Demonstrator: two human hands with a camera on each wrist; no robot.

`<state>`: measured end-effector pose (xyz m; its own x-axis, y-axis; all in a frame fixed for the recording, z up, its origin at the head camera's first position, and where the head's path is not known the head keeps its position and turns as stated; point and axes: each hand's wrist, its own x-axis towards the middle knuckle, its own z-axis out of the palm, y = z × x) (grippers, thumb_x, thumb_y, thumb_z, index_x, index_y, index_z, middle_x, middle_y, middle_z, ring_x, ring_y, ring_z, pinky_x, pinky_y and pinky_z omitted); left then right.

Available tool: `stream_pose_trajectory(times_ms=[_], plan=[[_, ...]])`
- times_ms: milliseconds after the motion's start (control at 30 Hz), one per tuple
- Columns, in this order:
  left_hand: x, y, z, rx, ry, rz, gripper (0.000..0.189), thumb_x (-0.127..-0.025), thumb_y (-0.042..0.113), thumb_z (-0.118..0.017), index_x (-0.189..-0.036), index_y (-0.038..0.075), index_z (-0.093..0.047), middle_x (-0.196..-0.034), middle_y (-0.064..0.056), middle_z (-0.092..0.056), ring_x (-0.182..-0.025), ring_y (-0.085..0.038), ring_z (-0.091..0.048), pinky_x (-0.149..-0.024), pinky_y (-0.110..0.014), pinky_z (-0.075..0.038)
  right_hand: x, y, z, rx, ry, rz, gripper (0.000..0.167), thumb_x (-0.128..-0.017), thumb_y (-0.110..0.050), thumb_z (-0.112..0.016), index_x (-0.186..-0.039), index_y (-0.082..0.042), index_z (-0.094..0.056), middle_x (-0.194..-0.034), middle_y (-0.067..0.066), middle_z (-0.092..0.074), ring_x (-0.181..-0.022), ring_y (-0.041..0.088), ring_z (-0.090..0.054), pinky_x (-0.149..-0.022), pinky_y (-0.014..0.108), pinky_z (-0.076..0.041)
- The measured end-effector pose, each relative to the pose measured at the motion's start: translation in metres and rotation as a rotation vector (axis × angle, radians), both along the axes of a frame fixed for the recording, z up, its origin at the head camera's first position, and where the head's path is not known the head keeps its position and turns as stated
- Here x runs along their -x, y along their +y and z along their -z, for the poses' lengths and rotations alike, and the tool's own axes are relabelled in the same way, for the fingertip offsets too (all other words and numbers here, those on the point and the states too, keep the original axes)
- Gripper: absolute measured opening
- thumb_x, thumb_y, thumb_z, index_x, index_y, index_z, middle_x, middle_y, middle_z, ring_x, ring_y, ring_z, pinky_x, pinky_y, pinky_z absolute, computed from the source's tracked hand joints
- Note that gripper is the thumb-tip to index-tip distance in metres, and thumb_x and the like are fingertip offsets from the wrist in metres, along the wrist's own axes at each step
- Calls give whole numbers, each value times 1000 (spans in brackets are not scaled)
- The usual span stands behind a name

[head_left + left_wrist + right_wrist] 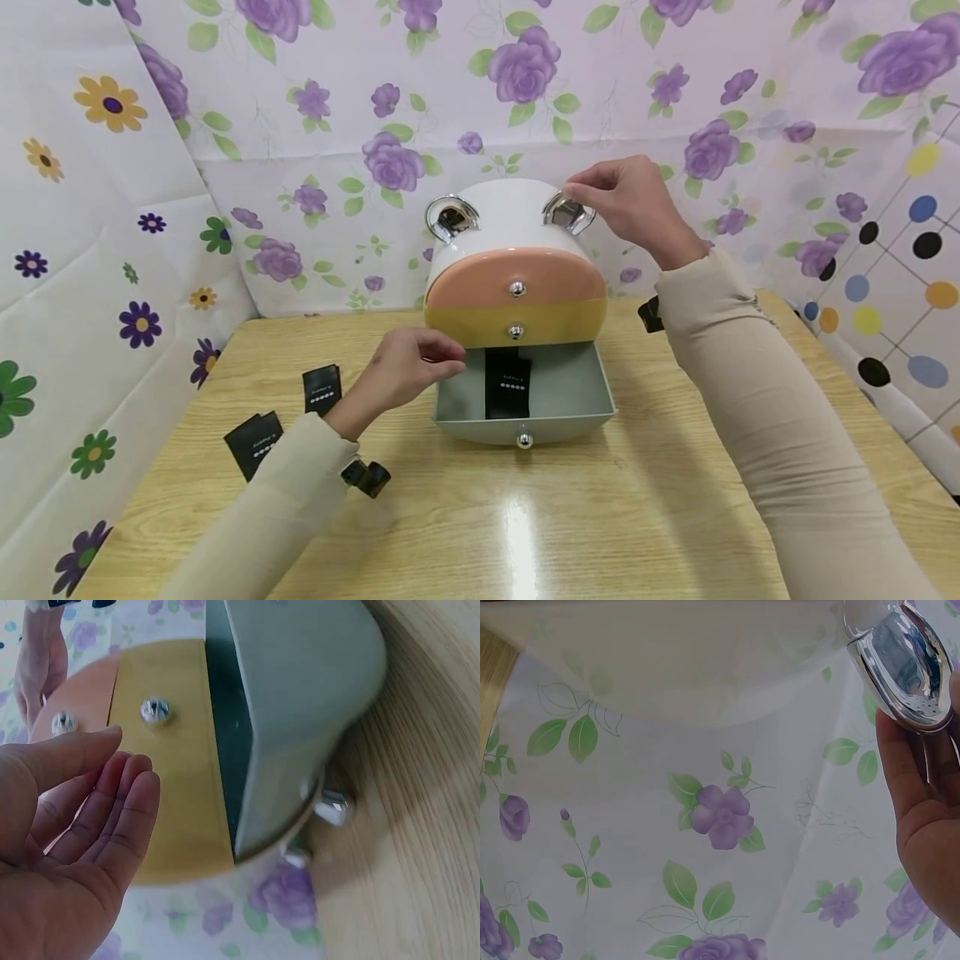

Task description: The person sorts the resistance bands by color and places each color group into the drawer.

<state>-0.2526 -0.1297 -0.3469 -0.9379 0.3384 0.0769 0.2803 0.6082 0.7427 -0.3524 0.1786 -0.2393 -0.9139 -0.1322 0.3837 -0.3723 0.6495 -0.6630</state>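
A small desktop drawer box (517, 208) with a white body, an orange top drawer (480, 283) and a yellow one (465, 321) stands on the table. Its grey-green bottom drawer (480, 431) is pulled out, with a black packet (508, 392) lying inside. My right hand (637, 204) pinches the chrome eye-shaped piece (904, 667) at the box's upper right. Beside the left edge of the pulled-out drawer hovers my left hand (405, 367), fingers loosely curled and holding nothing. In the left wrist view, that hand (82, 862) is in front of the yellow and orange drawer fronts.
Two more black packets (322, 390) lie on the wooden table (450, 533), left of the box near my left forearm. A matching chrome eye piece (453, 218) sits at the box's upper left. Flowered cloth (300, 125) hangs close behind.
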Motion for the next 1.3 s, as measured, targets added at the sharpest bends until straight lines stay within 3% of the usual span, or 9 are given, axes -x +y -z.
stream_pose_trajectory(times_ms=[333,700,1067,1300], plan=[[6,-49,21,32,-85,-113,18,-93,17,-74,-108,6,-76,-101,-6,-72,-92,-21,-68,-78,-36,-56,0,-2,-2,-2,-3,2,34,-96,-33,-69,-112,-4,-77,-103,11,-74,-86,13,-60,-71,24,-44],[17,-98,47,48,-111,-208,27,-96,16,-70,-115,-2,-72,-106,-13,-71,-94,-26,-68,-81,-39,-56,0,0,-2,-20,5,-2,35,-97,-34,-68,-113,-5,-77,-106,12,-74,-89,13,-61,-73,24,-45],[23,-140,59,55,-145,-319,40,-100,20,-64,-130,-6,-62,-121,-22,-66,-106,-34,-65,-86,-41,-55,0,1,1,0,4,-7,35,-96,-35,-69,-112,-4,-77,-104,13,-74,-85,12,-59,-71,25,-44],[24,-160,65,112,-108,-400,44,-100,24,-63,-132,-5,-61,-127,-25,-62,-114,-40,-60,-92,-51,-50,0,1,0,-1,11,-6,35,-96,-34,-69,-111,-4,-77,-103,9,-75,-87,12,-61,-72,24,-44]])
